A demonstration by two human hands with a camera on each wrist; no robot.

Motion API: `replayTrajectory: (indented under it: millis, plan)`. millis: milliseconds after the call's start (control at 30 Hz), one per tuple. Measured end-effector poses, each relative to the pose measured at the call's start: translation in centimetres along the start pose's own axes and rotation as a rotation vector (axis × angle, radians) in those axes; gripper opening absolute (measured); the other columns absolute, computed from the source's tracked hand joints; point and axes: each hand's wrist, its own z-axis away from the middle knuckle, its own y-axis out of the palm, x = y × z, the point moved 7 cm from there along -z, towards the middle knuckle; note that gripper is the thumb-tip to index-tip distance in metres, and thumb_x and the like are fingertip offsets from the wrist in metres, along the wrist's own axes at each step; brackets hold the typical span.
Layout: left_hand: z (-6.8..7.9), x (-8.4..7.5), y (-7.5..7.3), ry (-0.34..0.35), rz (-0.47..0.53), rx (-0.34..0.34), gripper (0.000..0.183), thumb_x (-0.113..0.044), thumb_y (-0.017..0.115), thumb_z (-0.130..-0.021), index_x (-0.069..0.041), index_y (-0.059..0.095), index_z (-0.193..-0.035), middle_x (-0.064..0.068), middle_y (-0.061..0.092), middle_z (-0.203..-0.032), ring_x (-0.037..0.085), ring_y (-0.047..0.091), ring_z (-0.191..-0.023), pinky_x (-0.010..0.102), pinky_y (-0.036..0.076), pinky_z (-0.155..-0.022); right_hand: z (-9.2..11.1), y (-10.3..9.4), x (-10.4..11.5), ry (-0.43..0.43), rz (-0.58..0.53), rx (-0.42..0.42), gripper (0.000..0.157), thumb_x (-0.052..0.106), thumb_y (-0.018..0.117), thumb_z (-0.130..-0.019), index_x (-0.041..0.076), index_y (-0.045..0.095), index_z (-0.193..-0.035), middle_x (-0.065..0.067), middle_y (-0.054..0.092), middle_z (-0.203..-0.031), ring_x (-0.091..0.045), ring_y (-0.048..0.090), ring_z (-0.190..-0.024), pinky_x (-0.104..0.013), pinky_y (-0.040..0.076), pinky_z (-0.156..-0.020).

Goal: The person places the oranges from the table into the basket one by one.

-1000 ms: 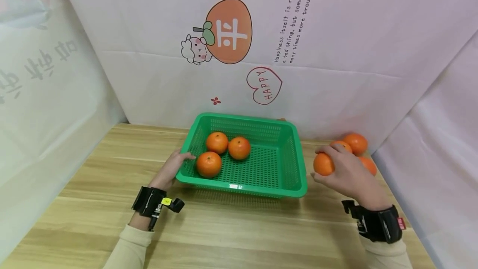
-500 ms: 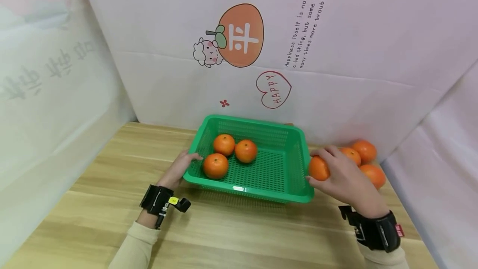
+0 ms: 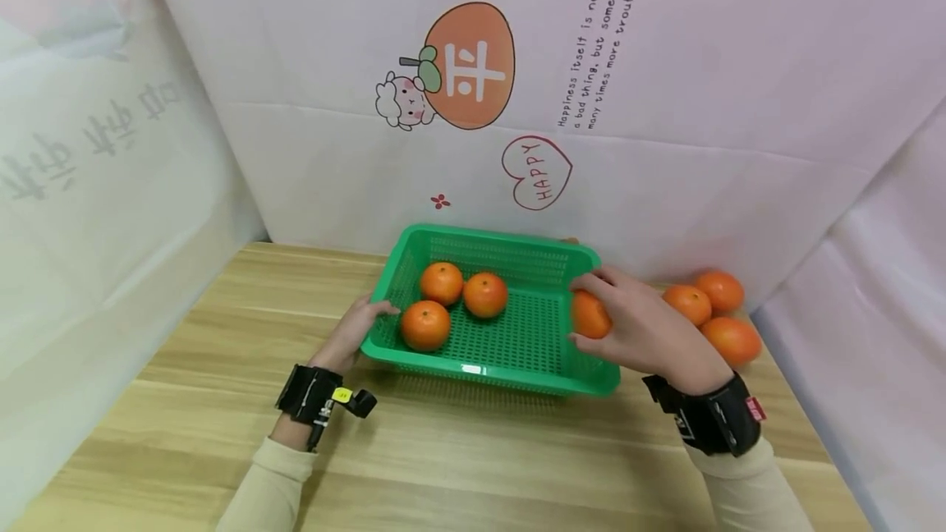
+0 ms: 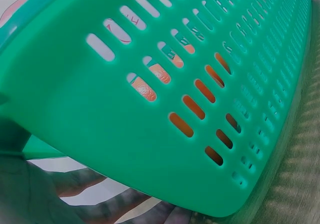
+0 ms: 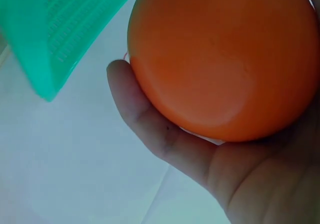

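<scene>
My right hand (image 3: 646, 327) holds an orange (image 3: 590, 315) over the right end of a green plastic basket (image 3: 532, 382). In the right wrist view this orange (image 5: 220, 59) fills much of the frame, and the hand curls round it. Three more oranges lie in the basket's left half: one at the back (image 3: 442, 283), one in front (image 3: 424, 326) and one toward the middle (image 3: 485, 295). At the basket's left side, my left hand (image 3: 349, 335) grips the rim, thumb on top. The left wrist view shows its fingers (image 4: 75, 181) beside the slotted basket wall (image 4: 125, 129).
On the wooden table (image 3: 473, 458), to the right of the basket, three oranges sit together: a left one (image 3: 687, 304), a back one (image 3: 719, 291) and a front one (image 3: 732, 340). A printed white cloth (image 3: 332, 171) stands close behind the basket, with cloth at both sides.
My right hand has carried its orange leftward, away from the loose oranges and over the basket's right rim. The left hand keeps its hold on the basket. The head view has shifted slightly.
</scene>
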Motion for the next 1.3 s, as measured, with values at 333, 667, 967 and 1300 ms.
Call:
replayTrajectory:
  millis: [333,667,967,1300]
  plan:
    - [0.1,-0.1,-0.4,-0.003,-0.004,-0.011,0.066,-0.024,0.046,-0.103,-0.006,0.03,-0.165,0.023,0.045,-0.161,0.026,0.059,-0.127,0.033,0.057,-0.095,-3.1,-0.5,2.0,-0.085,-0.044,0.064,0.055,0.031,0.088,-0.082,0.012,0.068,-0.129,-0.008,0.064,-0.122,-0.017,0.06,-0.086,-0.027,0.054,-0.067]
    - [-0.1,0.0,0.0,0.0,-0.004,0.002,0.067,-0.023,0.045,-0.104,-0.007,0.025,-0.166,0.023,0.041,-0.164,0.029,0.056,-0.133,0.034,0.056,-0.096,-4.8,-0.3,3.0,-0.098,-0.075,0.092,0.052,0.031,0.088,-0.081,0.014,0.068,-0.126,-0.007,0.064,-0.121,-0.016,0.06,-0.083,-0.026,0.053,-0.065]
    - [-0.1,0.0,0.0,-0.004,-0.004,0.0,0.068,-0.023,0.046,-0.104,-0.007,0.025,-0.166,0.023,0.042,-0.164,0.027,0.058,-0.13,0.033,0.056,-0.094,-5.8,0.4,3.5,-0.074,-0.063,0.116,0.055,0.036,0.089,-0.08,0.017,0.068,-0.127,-0.006,0.064,-0.122,-0.017,0.062,-0.087,-0.028,0.055,-0.068]
    - [0.0,0.0,0.0,0.0,-0.011,0.001,0.067,-0.023,0.047,-0.103,-0.007,0.027,-0.166,0.023,0.045,-0.161,0.025,0.06,-0.126,0.032,0.056,-0.093,-6.9,1.8,4.0,-0.066,-0.101,0.18,0.055,0.033,0.088,-0.081,0.016,0.066,-0.129,-0.008,0.063,-0.123,-0.016,0.062,-0.084,-0.027,0.055,-0.067]
